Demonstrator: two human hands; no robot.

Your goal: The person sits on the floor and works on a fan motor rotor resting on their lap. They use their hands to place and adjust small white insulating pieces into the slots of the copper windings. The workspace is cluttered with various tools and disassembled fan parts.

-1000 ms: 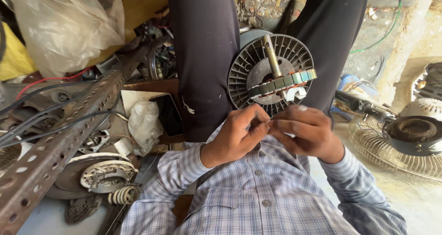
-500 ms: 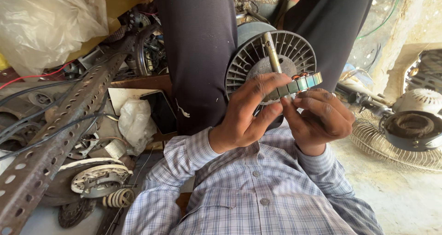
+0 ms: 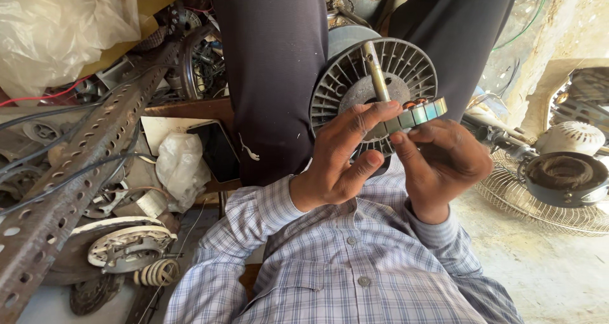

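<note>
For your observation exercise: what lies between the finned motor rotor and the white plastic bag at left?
In the head view, the person's dark-trousered leg lies between the finned rotor and the white plastic bag.
</note>
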